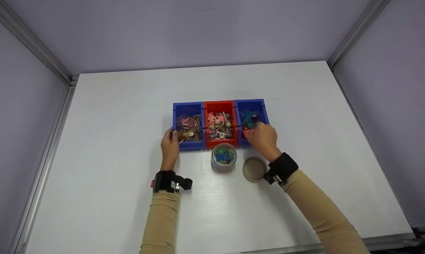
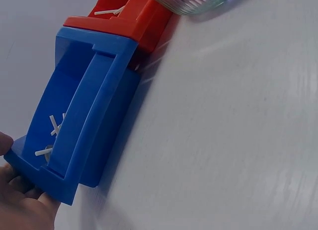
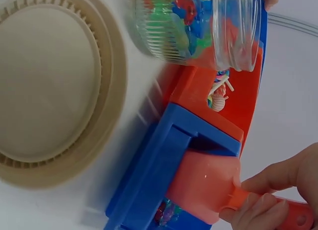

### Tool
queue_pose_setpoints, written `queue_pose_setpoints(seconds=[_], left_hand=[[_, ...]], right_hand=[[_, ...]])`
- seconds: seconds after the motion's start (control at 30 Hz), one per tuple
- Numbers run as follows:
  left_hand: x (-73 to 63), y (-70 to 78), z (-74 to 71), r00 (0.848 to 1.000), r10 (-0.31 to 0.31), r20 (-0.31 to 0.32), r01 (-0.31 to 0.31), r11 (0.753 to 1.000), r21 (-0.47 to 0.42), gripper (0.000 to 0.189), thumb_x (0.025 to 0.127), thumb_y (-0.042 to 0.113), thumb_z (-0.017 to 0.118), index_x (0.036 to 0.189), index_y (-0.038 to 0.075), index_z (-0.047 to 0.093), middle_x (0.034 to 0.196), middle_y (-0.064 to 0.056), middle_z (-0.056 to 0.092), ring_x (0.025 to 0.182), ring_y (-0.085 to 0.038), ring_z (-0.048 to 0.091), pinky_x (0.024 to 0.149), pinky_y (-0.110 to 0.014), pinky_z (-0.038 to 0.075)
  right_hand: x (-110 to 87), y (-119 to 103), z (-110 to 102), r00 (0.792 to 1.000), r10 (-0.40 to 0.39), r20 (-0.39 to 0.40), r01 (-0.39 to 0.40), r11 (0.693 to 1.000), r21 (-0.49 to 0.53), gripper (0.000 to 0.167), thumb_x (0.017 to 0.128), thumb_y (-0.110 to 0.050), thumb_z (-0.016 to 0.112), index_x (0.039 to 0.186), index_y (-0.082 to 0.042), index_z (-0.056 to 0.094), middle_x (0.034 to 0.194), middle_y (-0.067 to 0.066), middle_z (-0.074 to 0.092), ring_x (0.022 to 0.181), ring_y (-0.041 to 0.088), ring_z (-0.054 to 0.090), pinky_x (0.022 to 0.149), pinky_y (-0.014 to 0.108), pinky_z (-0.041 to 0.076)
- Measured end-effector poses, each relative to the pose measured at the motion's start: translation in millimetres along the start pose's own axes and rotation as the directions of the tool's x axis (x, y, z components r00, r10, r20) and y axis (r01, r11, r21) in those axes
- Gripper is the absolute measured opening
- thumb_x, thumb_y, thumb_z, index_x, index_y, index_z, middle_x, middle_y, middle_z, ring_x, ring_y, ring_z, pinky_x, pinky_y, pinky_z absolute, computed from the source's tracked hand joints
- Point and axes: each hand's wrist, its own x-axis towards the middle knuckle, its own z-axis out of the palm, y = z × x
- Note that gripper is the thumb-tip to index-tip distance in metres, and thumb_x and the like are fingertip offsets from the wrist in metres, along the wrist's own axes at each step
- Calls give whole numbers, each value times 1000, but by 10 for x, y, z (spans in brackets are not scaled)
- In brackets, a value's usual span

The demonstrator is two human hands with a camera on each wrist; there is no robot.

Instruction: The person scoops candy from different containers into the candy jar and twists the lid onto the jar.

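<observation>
One scoop (image 3: pixel 206 178) is sitting bowl-first in the right bin (image 3: pixel 154 170), and the right hand (image 1: pixel 264 138) is pinching its handle between thumb and fingers. Can't tell if it's carrying anything, since the bowl is hiding that. Some candies (image 3: pixel 168 213) are showing right beside it.

Assuming scooping is the step here, my two cents: you'd want to be sliding the lip in low and flat, then tilting back before lifting, because these lumpy little guys would probably be rolling off a steep scoop. Using the bin's wall as a backstop should be helping too.

Meanwhile the left hand (image 1: pixel 170 146) is gripping the outer edge of the left bin (image 2: pixel 94 115), probably bracing the row. Nice touch imo. The red bin (image 1: pixel 219 105) is sitting between the blue ones, holding lollipops (image 1: pixel 219 125). The jar (image 3: pixel 169 48) is standing open in front of it, candies inside, and the lid (image 1: pixel 254 169) is lying nearby on the worktop (image 1: pixel 110 158).
</observation>
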Motion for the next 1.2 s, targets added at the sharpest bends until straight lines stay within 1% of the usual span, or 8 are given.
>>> queue_pose_setpoints(seconds=[0.1,0.2,0.37,0.47,0.57,0.83,1.0,1.2], left_hand=[[3,1,-10,1000,2,0,-2,1000,8,42,104,17,40,139,-6,44,142,-26,49,137,-36,44,116,-45,36],[7,6,-16,1000,0,-2,0,1000,14,43,104,17,40,140,-6,43,142,-26,49,138,-36,43,116,-46,36],[15,12,-24,1000,2,-10,-1,1000,26,43,104,17,40,139,-6,43,142,-26,49,137,-36,44,116,-46,36],[18,13,-28,1000,0,-18,0,999,33,42,104,16,40,139,-6,44,141,-26,50,137,-36,44,116,-46,36],[16,11,-20,1000,-5,-14,5,999,34,42,104,17,40,139,-6,44,142,-26,50,137,-36,44,116,-46,36],[-23,0,21,1000,-5,-9,5,1000,27,42,104,18,41,138,-5,45,140,-25,52,134,-36,48,114,-46,39],[-27,3,28,1000,-8,5,7,1000,27,43,104,18,40,140,-6,43,142,-26,49,137,-36,45,115,-46,37],[2,1,6,1000,15,-12,-14,1000,27,42,103,16,41,138,-7,44,140,-27,51,135,-38,46,114,-47,39]], right_hand=[[-26,-3,36,1000,22,-18,-22,1000,18,20,79,-13,65,63,-5,55,70,19,67,63,30,62,59,49,54],[-47,-11,69,999,41,-31,-40,999,33,17,79,-12,63,66,-4,56,73,23,69,69,36,66,61,51,55],[-57,-27,121,996,60,-60,-56,997,56,15,79,-10,61,67,-3,56,70,19,65,64,28,58,60,49,54],[-69,-13,177,996,61,-72,-55,995,80,15,81,-10,62,71,0,59,71,20,65,64,27,57,61,49,54],[-89,38,259,995,77,-58,-71,992,102,17,84,-12,61,77,3,61,74,22,67,68,31,63,63,49,54],[-67,158,398,988,149,45,-153,980,130,23,89,-16,58,93,7,63,89,26,69,83,38,68,69,48,54],[-48,167,419,987,153,45,-158,979,132,24,90,-15,57,95,8,63,91,27,70,84,39,68,71,49,55],[-19,163,445,983,169,69,-179,967,179,28,92,-14,55,106,10,59,101,29,69,91,39,68,79,49,56]])
